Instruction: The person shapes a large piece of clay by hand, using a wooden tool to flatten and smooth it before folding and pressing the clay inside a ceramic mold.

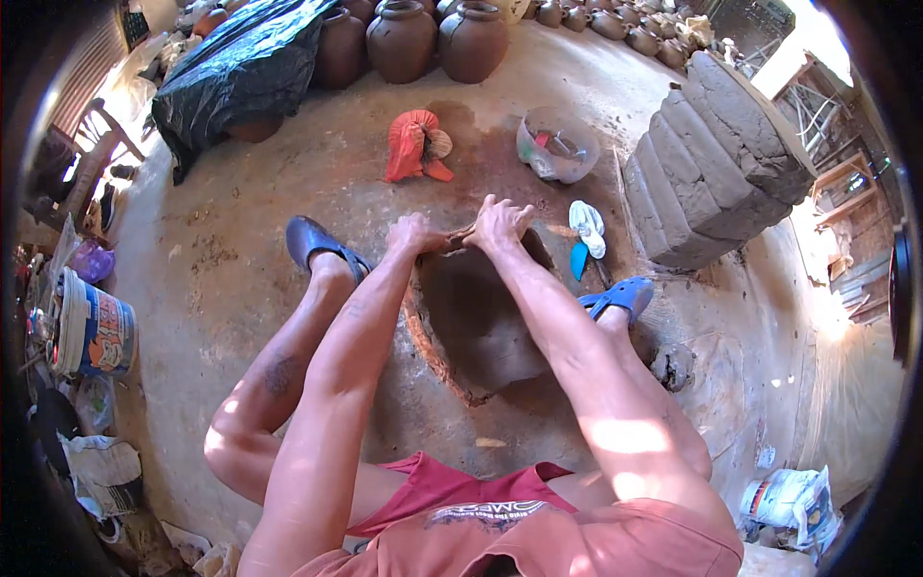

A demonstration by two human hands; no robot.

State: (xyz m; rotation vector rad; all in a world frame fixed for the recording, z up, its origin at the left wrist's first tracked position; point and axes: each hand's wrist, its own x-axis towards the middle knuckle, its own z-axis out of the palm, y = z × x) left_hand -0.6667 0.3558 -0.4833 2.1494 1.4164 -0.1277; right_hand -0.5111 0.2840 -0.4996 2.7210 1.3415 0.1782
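Note:
A wide, dark clay pot (490, 332) with a rough, orange-brown rim stands on the floor between my feet. My left hand (415, 234) is closed on its far rim, left of the middle. My right hand (500, 225) pinches the same rim a little further right, with some fingers raised and bent. A short strip of clay edge (461, 236) shows between the two hands. My fingertips behind the rim are partly hidden. Both forearms reach over the pot, and the right one covers part of its right side.
Beyond the pot lie a red cloth bundle (413, 144) and a clear plastic basin (558, 144). A white cloth (586, 223) and a blue-green scraper (579, 260) lie near my right clog (620, 296). A tall clay block (707, 168) stands right; a bucket (101, 327) left; finished pots (399, 43) behind.

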